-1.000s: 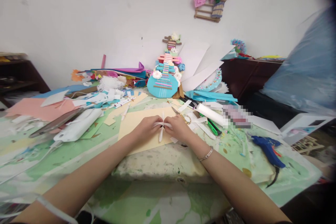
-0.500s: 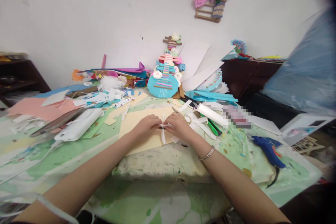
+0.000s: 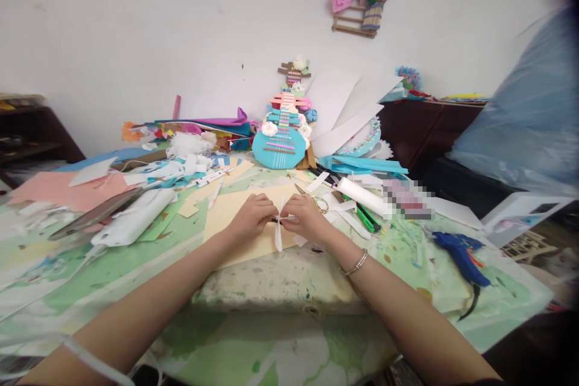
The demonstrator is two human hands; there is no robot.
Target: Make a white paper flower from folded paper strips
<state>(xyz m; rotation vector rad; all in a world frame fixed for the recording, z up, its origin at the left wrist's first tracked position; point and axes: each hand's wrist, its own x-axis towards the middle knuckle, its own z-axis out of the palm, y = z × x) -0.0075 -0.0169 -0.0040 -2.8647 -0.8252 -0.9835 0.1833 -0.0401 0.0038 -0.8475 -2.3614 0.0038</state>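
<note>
Between my two hands is a small white paper piece (image 3: 278, 237) with narrow petal-like strips, one pointing up and one hanging down. My left hand (image 3: 253, 215) is closed, its fingertips pinching the piece from the left. From the other side my right hand (image 3: 307, 217), with a bracelet at the wrist, pinches it too. The fingertips nearly meet at its centre, where a small dark spot shows. Both hands are over a cream paper sheet (image 3: 226, 208). Gold-handled scissors (image 3: 320, 202) lie just beyond my right hand.
A green utility knife (image 3: 365, 217) and a white paper roll (image 3: 362, 195) lie to the right, with a blue glue gun (image 3: 461, 256) farther out. At left are a white power strip (image 3: 136, 217) and paper scraps. A turquoise paper lute (image 3: 279, 149) stands against the wall.
The lower white strip has swung slightly left and the upper one leans a little right. Both hands keep their pinch. The whole view has shifted slightly.
</note>
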